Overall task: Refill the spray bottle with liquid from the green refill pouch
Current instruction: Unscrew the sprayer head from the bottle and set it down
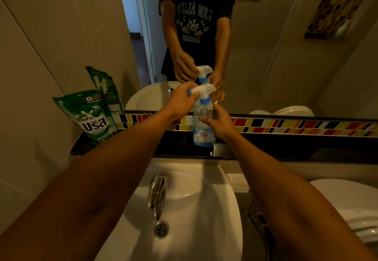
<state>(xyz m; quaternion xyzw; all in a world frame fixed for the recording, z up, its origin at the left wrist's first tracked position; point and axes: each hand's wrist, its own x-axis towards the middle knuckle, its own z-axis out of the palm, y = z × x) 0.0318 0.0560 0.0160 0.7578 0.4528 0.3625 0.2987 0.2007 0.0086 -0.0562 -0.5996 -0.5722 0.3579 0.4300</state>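
A clear spray bottle (204, 132) with a white and blue trigger head stands upright on the dark ledge (266, 148) behind the sink. My left hand (182, 99) grips the trigger head from the left. My right hand (217, 122) holds the bottle's body just below the neck. The green refill pouch (92, 115) leans against the wall at the ledge's left end, apart from both hands. The bottle looks nearly empty, with only a little liquid at its bottom.
A white sink (204, 209) with a chrome tap (157, 193) lies below the ledge. A mirror above the coloured tile strip (296, 125) reflects the person and bottle. A white toilet (351, 209) stands at the right.
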